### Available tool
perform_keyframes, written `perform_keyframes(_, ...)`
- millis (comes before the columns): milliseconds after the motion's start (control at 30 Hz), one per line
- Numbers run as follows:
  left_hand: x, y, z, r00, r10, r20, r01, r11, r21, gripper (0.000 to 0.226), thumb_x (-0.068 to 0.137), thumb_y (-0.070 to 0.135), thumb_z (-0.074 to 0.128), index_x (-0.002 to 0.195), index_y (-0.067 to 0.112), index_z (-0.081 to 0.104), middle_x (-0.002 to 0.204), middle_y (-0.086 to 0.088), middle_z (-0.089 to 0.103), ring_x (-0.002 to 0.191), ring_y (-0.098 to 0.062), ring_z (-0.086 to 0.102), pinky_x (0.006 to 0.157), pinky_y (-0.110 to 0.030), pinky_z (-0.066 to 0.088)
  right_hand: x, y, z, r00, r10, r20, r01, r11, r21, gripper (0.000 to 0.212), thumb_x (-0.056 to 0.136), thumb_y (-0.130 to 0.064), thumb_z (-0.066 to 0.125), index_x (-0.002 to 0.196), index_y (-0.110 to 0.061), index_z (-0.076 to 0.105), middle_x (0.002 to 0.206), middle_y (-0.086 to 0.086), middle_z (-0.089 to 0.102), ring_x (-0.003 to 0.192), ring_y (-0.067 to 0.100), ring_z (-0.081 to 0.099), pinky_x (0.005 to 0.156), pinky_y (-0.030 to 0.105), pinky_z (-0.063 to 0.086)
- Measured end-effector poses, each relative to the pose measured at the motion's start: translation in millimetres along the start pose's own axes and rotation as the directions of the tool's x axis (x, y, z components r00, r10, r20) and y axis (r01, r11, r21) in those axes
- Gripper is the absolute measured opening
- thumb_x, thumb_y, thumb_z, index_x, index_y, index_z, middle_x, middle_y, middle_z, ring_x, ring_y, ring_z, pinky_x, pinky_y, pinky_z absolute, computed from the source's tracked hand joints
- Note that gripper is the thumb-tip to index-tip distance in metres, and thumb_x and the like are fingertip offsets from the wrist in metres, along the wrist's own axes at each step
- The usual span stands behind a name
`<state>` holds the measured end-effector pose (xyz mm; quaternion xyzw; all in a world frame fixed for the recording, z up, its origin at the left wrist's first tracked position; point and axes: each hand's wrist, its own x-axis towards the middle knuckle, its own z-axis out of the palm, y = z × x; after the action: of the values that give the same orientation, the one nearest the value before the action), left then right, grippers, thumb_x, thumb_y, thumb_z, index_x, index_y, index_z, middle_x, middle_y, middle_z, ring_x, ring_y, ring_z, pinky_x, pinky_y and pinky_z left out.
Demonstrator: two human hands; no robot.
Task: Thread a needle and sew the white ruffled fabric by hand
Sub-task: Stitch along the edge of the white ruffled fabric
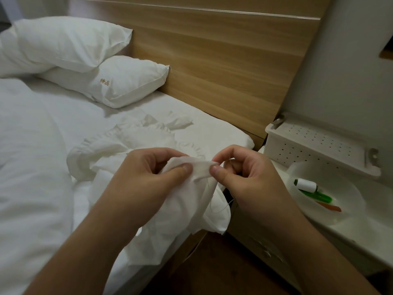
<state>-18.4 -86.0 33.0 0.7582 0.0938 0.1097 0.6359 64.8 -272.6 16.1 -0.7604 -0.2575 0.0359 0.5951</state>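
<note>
The white ruffled fabric [131,143] lies bunched on the bed's near corner, one edge lifted between my hands. My left hand [148,173] pinches a fold of that edge between thumb and curled fingers. My right hand [244,173] pinches the same fold from the right, thumb on the cloth. A thin white thread [221,206] hangs in a loop below my right hand. The needle is too small to make out.
A white bowl [340,209] on the bedside table at right holds a white thread spool [306,185] and green and orange tools. Behind it stands a white perforated box [319,145]. Two pillows [106,81] lean on the wooden headboard [212,50].
</note>
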Motion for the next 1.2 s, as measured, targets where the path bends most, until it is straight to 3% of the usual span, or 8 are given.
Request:
perform_keyframes(233,0.1,-2.0,1.1,1.0,0.023,0.003,-0.023,0.999,-0.035,0.011,0.094,0.024,0.076,0.089,0.025,0.085,0.088,-0.006,0.082,0.087,-0.026,0.08,0.086,-0.054,0.065,-0.2,-2.4,1.4,1.0,-0.007,0.019,0.007,1.0,-0.008,0.006,0.097,-0.014,0.07,0.092,-0.019,0.071,0.066,0.024,0.051,0.057,0.024,0.047,0.059,0.037,0.048)
perform_keyframes(367,1.1,-4.1,1.4,0.997,0.08,0.002,-0.08,0.997,0.009,0.01,0.093,0.025,0.076,0.089,0.027,0.085,0.085,-0.002,0.081,0.084,-0.019,0.079,0.077,-0.042,0.064,-1.3,-3.5,-1.3,0.998,0.015,0.068,-0.019,0.998,0.059,0.007,0.097,-0.013,0.07,0.095,-0.019,0.073,0.062,0.021,0.045,0.057,0.025,0.04,0.055,0.034,0.041)
perform_keyframes(467,0.4,-3.2,1.5,0.992,0.122,0.028,-0.123,0.992,0.041,0.01,0.093,0.026,0.076,0.091,0.029,0.085,0.087,0.002,0.081,0.087,-0.015,0.078,0.075,-0.035,0.062,-2.1,-8.9,-0.7,0.987,0.023,0.157,-0.045,0.989,0.139,0.009,0.094,-0.03,0.074,0.098,-0.021,0.075,0.067,0.031,0.044,0.058,0.03,0.034,0.053,0.032,0.034)
perform_keyframes(667,-1.0,-1.6,1.7,0.991,0.133,0.027,-0.134,0.991,0.027,0.009,0.093,0.025,0.076,0.09,0.029,0.084,0.087,-0.002,0.081,0.087,-0.019,0.079,0.079,-0.043,0.065,-1.3,-3.8,0.4,0.992,0.048,0.117,-0.058,0.995,0.081,0.009,0.095,-0.021,0.074,0.091,-0.013,0.074,0.063,0.025,0.04,0.056,0.028,0.036,0.059,0.041,0.039)
perform_keyframes(833,-1.5,-0.1,1.2,0.995,0.097,-0.013,-0.097,0.995,-0.022,0.004,0.094,0.026,0.077,0.093,0.027,0.081,0.087,-0.012,0.08,0.086,-0.039,0.077,0.084,-0.067,0.06,-2.0,-3.4,-4.5,0.993,0.055,0.106,-0.066,0.993,0.1,0.007,0.095,-0.016,0.07,0.092,-0.011,0.074,0.066,0.026,0.046,0.054,0.013,0.042,0.053,0.022,0.04)
perform_keyframes(933,-0.3,-0.9,0.2,0.998,0.07,-0.006,-0.07,0.997,-0.031,0.014,0.086,0.038,0.084,0.095,0.028,0.082,0.09,-0.012,0.08,0.093,-0.043,0.075,0.09,-0.07,0.057,-1.8,-3.9,-4.6,0.992,0.045,0.119,-0.059,0.992,0.114,0.008,0.097,-0.012,0.068,0.094,-0.008,0.075,0.06,0.009,0.053,0.052,0.004,0.047,0.054,0.015,0.041)
perform_keyframes(1067,0.6,1.3,-0.2,0.991,-0.02,0.136,0.025,0.999,-0.038,0.023,0.08,0.041,0.089,0.099,0.028,0.086,0.101,-0.001,0.083,0.104,-0.018,0.078,0.105,-0.054,0.057,-2.5,-7.5,-2.0,0.989,0.005,0.149,-0.014,0.998,0.058,0.009,0.098,-0.015,0.069,0.093,-0.015,0.077,0.07,0.028,0.052,0.061,0.04,0.046,0.059,0.042,0.043)
perform_keyframes(1200,2.1,-2.2,-0.3,0.985,-0.038,0.165,0.048,0.997,-0.055,0.022,0.08,0.038,0.086,0.094,0.023,0.086,0.096,-0.007,0.082,0.099,-0.026,0.079,0.098,-0.055,0.058,-3.3,-8.1,-0.7,0.989,-0.005,0.148,0.0,0.999,0.037,0.01,0.097,-0.014,0.069,0.09,-0.014,0.076,0.069,0.031,0.045,0.06,0.042,0.039,0.057,0.052,0.038)
